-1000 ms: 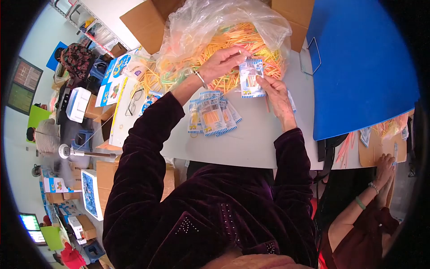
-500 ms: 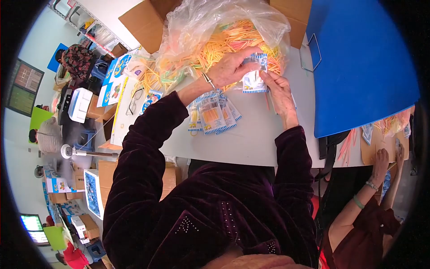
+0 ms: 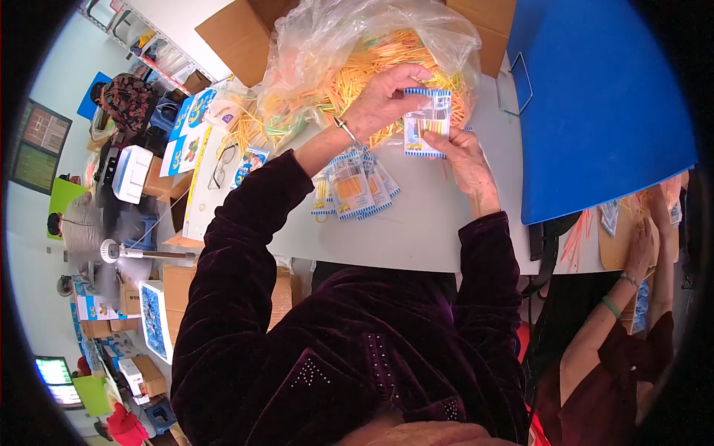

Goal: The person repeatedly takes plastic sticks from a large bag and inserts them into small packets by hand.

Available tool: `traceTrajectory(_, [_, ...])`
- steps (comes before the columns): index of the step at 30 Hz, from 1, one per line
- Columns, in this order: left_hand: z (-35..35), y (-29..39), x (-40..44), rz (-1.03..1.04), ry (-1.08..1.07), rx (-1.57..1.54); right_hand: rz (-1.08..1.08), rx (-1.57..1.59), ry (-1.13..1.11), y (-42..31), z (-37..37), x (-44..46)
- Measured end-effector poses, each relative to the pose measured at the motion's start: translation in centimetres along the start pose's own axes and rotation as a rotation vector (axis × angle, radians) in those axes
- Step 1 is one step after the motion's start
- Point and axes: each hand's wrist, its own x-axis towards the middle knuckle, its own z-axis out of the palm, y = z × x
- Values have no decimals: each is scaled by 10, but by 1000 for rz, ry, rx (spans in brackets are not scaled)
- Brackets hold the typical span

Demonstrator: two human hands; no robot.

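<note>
A small clear packet (image 3: pixel 416 140) with blue-and-white striped ends is held upright over the table, with thin yellow and orange sticks showing inside. My right hand (image 3: pixel 470 165) pinches its lower right part, thumb across the front. At the upper left edge, my left hand (image 3: pixel 375 105) holds the packet between thumb and fingers; the thumb tip is partly hidden by it. Just below my left wrist lies an overlapping pile of similar filled packets (image 3: pixel 351 189). Behind both hands, a large clear plastic bag (image 3: pixel 316 46) spills a heap of coloured sticks (image 3: pixel 364 74).
A cardboard box (image 3: pixel 236 41) surrounds the bag. Eyeglasses (image 3: pixel 222 167) and a printed packet (image 3: pixel 250 165) lie to the left. A blue panel (image 3: pixel 602 111) stands at right. Beyond it, a co-worker's hands (image 3: pixel 641 241) are over a brown board (image 3: pixel 613 249).
My left fingers have lifted and shifted off the packet's front. The packet now faces me more squarely, its sticks showing. My right thumb has moved lower across it. The co-worker's hands have moved up.
</note>
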Motion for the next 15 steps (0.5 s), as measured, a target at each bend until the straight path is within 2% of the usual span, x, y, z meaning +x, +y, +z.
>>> traceTrajectory(2, [2, 1, 0, -66, -32, -84, 11, -21, -3, -1, 1, -4])
traceTrajectory(4, [3, -4, 3, 90, -105, 71, 36, -39, -2, 1, -1, -3])
traceTrajectory(7, [4, -1, 5, 96, -184, 131, 32, -59, -13, 2, -2, -4])
traceTrajectory(15, [5, -4, 6, 135, -177, 93, 46, -29, -17, -4, -2, -11])
